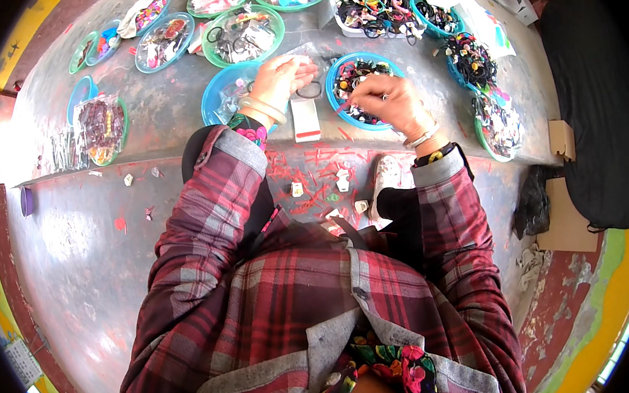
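My left hand (279,81) is held palm up over the edge of a blue basin (213,105) with clear plastic bags in it. Its fingers are stretched and slightly curled, and I see nothing gripped in them. A dark hair tie (309,90) lies just beside those fingers. My right hand (396,105) is pinched on a thin red strip (344,107), above the near rim of another blue basin (330,84) full of dark hair ties and small colourful pieces. Between the two hands a small white box (306,116) with a red band sits on the ledge.
Green bowls (279,33) and clear bowls of small goods stand farther back. A white tub (337,19) of hair ties is at the back right, with more filled bowls (477,119) below. Red scraps (283,171) litter the lower floor. A black bag (588,101) leans at the right.
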`<state>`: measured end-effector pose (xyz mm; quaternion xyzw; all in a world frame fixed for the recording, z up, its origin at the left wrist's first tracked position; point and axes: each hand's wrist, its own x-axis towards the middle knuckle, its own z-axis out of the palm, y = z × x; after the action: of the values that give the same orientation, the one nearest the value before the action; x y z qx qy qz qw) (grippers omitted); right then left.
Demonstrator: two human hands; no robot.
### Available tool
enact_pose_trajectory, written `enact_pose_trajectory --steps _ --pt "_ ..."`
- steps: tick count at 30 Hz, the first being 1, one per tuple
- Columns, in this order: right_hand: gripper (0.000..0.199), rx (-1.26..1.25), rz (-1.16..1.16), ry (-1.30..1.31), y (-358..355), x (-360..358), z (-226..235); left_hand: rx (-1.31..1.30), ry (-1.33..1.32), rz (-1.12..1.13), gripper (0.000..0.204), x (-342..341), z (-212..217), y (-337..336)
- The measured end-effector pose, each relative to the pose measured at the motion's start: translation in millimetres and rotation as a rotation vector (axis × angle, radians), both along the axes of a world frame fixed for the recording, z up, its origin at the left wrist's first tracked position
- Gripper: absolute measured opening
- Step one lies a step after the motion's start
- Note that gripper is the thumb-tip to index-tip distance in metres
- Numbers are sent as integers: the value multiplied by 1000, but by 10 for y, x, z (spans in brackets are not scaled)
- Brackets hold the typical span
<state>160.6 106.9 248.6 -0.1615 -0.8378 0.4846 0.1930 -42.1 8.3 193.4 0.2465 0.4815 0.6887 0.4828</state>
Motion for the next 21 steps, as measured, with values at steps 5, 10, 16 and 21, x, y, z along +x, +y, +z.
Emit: enact_pose_trajectory --steps 5,10,16,21 --pt "8 480 281 -119 -469 -112 -374 12 5 -27 26 11 -38 37" --pt "8 876 517 -502 -918 -153 -737 28 14 -50 25 2 -64 29" --pt "18 781 550 -716 -929 -182 -636 35 22 -67 25 -23 -101 24" --pt "17 697 284 -224 -750 -63 -692 1 8 -67 25 20 -22 13"
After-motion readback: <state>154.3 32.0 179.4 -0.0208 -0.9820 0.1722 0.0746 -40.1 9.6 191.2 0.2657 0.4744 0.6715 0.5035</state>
